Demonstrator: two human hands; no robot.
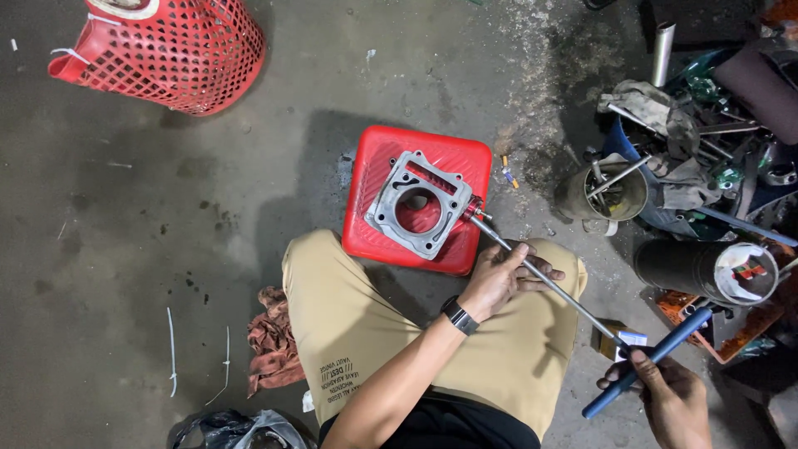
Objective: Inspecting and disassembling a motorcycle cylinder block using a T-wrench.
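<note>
Grey metal cylinder block (420, 204) lies flat on the red plastic stool (374, 224), just in front of your knees. Long steel rod (540, 274) runs from the block's right edge (red tip there) back toward you. Your left hand (499, 278) has fingers wrapped around the rod's middle. Your right hand (665, 391) is clenched on the blue handle (648, 362) at its end. Red basket (166, 50) sits well apart, tool pile (698, 141) to the right.

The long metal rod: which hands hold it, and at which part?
Both hands hold the T-handle tool. The left hand grips the long metal rod near its middle; the right hand grips the blue handle at its rear end.
</note>
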